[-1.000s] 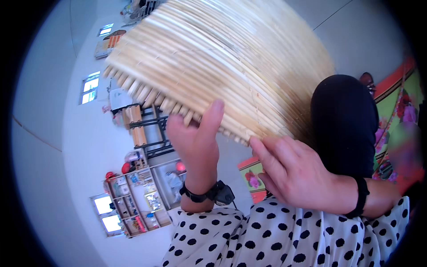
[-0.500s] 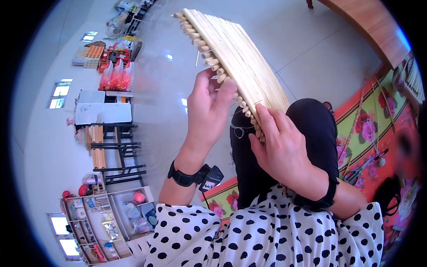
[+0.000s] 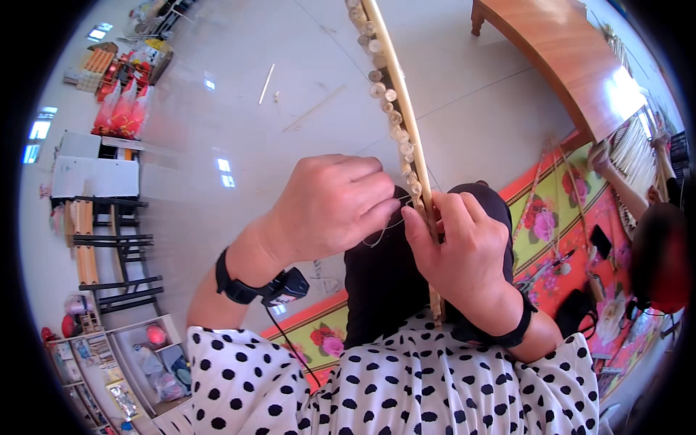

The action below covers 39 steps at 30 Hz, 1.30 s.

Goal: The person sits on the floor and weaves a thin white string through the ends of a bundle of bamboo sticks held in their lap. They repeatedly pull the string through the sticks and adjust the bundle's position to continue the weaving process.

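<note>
So, mat (image 3: 404, 109) is up in the air over the lap, nearly edge-on to the camera. Long axis of the visible edge runs away from the body: near end by the shirt (image 3: 406, 384), far end past the knees and out of view at the top, leaning left. Cut stalk ends (image 3: 391, 95) line its left side, round faces toward the camera; one long pale stalk runs parallel, just right of them.

Right hand (image 3: 467, 243) has the near part clamped, thumb on the left side, fingers on the right. Left hand (image 3: 330, 206) is just left of the mat, fingers curled in, thumb hidden. Thread (image 3: 383, 232) loops below its fingertips; cannot tell if it's pinched.

Below: floor (image 3: 239, 130), loose stick (image 3: 267, 84) lying left of the mat. Rug (image 3: 540, 235) spreads to the right, table (image 3: 544, 43) near its far edge.
</note>
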{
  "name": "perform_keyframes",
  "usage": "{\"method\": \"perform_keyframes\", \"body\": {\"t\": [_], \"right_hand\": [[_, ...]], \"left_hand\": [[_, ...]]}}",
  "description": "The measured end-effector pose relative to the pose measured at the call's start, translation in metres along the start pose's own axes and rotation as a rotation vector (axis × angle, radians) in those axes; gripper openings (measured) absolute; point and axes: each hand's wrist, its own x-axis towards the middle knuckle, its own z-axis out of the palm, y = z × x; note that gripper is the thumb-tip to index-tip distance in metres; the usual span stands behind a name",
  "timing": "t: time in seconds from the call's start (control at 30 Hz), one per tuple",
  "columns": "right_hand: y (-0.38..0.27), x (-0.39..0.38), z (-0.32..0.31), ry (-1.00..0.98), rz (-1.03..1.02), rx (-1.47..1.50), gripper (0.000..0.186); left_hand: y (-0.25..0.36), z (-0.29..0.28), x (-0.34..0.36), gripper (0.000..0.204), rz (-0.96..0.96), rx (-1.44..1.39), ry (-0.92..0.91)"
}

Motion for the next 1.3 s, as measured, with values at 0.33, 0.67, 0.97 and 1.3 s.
{"method": "perform_keyframes", "body": {"t": [0.33, 0.67, 0.97, 1.3], "right_hand": [[0.0, 0.002, 0.01, 0.063, -0.119, -0.199, 0.026], [0.004, 0.003, 0.001, 0.063, -0.074, -0.188, 0.014], [0.003, -0.001, -0.001, 0.039, -0.075, -0.213, 0.013], [0.0, -0.005, -0.001, 0.041, -0.036, -0.222, 0.015]], "left_hand": [[-0.033, 0.009, 0.002, 0.027, 0.296, -0.113, -0.082], [-0.041, -0.01, -0.058, 0.025, 0.105, -0.072, 0.023], [-0.026, 0.019, -0.052, 0.025, 0.077, -0.123, 0.137], [-0.032, 0.028, -0.043, 0.02, 0.152, -0.144, 0.086]]}}
